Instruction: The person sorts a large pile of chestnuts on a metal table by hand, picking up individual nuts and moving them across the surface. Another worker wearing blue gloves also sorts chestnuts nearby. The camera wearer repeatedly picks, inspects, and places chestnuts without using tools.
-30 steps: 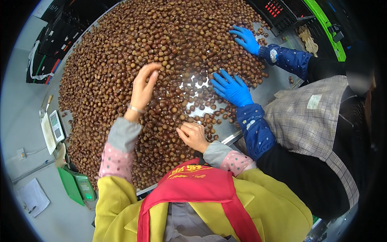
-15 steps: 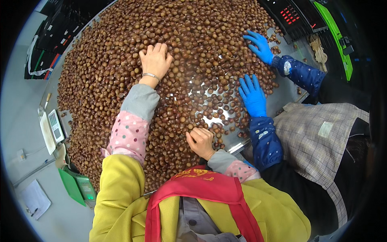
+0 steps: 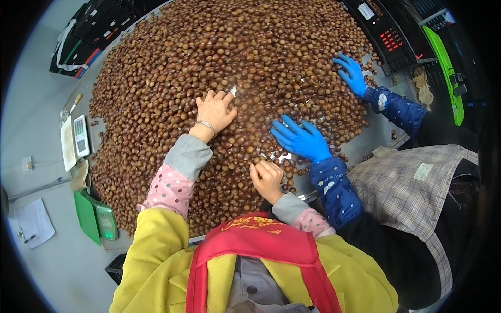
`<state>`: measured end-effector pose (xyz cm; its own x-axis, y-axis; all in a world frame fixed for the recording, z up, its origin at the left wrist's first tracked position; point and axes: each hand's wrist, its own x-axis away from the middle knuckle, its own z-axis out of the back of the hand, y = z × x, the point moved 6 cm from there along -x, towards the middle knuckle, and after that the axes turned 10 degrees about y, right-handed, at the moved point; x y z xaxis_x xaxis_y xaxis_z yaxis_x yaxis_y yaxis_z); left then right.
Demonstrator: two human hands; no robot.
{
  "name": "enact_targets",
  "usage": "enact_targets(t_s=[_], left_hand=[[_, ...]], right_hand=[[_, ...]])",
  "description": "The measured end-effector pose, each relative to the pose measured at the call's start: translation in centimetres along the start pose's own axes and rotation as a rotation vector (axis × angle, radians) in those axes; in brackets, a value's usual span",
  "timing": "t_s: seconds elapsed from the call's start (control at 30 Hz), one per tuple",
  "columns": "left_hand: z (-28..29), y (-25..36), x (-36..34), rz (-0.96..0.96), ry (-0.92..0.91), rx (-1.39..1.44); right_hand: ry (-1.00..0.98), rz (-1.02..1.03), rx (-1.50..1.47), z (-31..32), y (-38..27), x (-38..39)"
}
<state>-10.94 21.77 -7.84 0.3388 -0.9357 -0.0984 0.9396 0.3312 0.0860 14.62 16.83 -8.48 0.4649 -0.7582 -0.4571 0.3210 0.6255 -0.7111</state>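
Observation:
A broad heap of glossy, round brown nuts (image 3: 156, 104) that look like chestnuts covers the metal table. My left hand (image 3: 215, 111) lies palm down on the heap, its fingers spread and partly bent, with nuts under and around it. Nearer to me, my right hand (image 3: 268, 180) rests at the heap's close edge with its fingers curled in; whatever is inside them is hidden. A co-worker's blue-gloved hand (image 3: 303, 140) reaches across the nuts just beyond my right hand. The co-worker's other gloved hand (image 3: 352, 75) touches the heap's far right side.
A small scale (image 3: 81, 136) stands at the table's left edge, near a green device (image 3: 106, 221). Black crates (image 3: 389, 39) stand at the far right, beside a bright green panel (image 3: 443, 73). The co-worker in a checked apron (image 3: 402, 182) stands close on my right.
My left hand has slid nearer and to the right. The co-worker's closer gloved hand has swept left over the nuts, covering part of the bare metal patch. The whole view has shifted slightly.

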Motion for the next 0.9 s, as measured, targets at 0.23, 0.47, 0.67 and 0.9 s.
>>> enact_targets(t_s=[0.23,0.47,0.67,0.9], left_hand=[[2.9,-1.2,8.0,0.018,0.071,0.129],[4.5,-2.8,14.1,-0.015,0.192,0.136],[5.8,-3.0,17.6,-0.005,0.205,0.243],[7.8,-6.6,16.2,0.114,0.160,0.241]], right_hand=[[-0.009,0.011,-0.011,-0.4,0.0,0.6],[-0.065,-0.024,-0.001,-0.6,0.2,0.4],[-0.050,0.005,0.025,-0.7,0.2,0.6],[-0.055,-0.001,0.050,-0.9,0.5,0.8]])
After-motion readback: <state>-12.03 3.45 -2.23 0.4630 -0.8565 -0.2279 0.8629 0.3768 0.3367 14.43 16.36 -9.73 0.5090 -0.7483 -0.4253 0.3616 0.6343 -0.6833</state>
